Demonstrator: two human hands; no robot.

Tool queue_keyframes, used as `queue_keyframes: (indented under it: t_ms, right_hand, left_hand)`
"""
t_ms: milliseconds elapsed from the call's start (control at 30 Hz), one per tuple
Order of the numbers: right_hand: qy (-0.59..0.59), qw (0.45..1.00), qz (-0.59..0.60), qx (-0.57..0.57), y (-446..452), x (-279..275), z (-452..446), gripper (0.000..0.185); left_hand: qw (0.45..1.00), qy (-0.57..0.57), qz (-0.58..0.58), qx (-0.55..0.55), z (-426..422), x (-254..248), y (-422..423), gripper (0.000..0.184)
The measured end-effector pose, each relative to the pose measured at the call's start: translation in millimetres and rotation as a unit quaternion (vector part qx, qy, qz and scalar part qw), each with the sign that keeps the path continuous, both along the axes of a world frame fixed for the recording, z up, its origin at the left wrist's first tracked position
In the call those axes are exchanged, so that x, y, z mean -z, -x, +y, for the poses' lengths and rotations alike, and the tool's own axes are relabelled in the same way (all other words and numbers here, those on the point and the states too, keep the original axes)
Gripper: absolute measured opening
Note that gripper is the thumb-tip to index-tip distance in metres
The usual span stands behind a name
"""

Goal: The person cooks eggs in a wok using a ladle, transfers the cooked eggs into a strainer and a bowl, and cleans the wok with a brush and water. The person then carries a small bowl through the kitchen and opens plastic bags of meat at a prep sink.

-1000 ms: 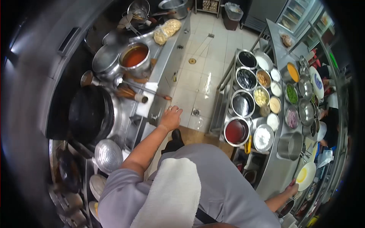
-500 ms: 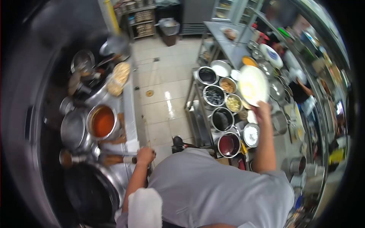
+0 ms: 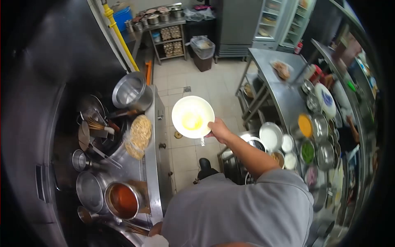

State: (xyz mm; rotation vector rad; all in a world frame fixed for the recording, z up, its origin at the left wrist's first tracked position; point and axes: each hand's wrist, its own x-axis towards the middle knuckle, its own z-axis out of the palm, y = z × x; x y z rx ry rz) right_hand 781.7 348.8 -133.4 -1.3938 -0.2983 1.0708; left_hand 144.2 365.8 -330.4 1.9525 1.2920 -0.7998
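Note:
My right hand grips the rim of a shallow white bowl, held out over the floor between the stove and the prep tables. Yellow liquid that looks like beaten egg pools in the bowl. Close to my body at lower left, only part of my left hand shows; its fingers are hidden. A white cloth lies against that wrist, and the dark wok is nearby, cut off by the dark edge. Above it on the stove stands a metal pot of orange-red sauce.
Bagged noodles lie along the stove's edge, beside a large metal pot. To my right, the counter holds several bowls, among them a green-filled one. A steel table and a bin stand ahead. Another person's arm shows far right.
My right hand has carried the white bowl leftward from above the ingredient containers to over the aisle. The view has shifted, and my left hand is now mostly out of sight.

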Motion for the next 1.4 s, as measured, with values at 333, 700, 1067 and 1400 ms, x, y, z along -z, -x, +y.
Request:
queue_keyframes:
  t_ms: [333,700,1067,1400]
  right_hand:
    - [0.06,0.998,-0.015,0.006,-216,31,60,0.04]
    - [0.117,0.96,0.01,0.252,-317,122,89,0.039]
    - [0.238,0.813,0.008,0.532,-429,116,143,0.047]
    - [0.088,0.879,0.043,0.467,-714,153,242,0.052]
  left_hand:
    - [0.927,-0.009,-0.376,-0.009,216,-389,-373,0.01]
    - [0.503,0.379,-0.625,0.462,338,-522,-732,0.022]
    - [0.272,0.287,-0.658,0.641,439,-532,-993,0.028]
    - [0.271,0.204,-0.539,0.771,428,-501,-1279,0.016]
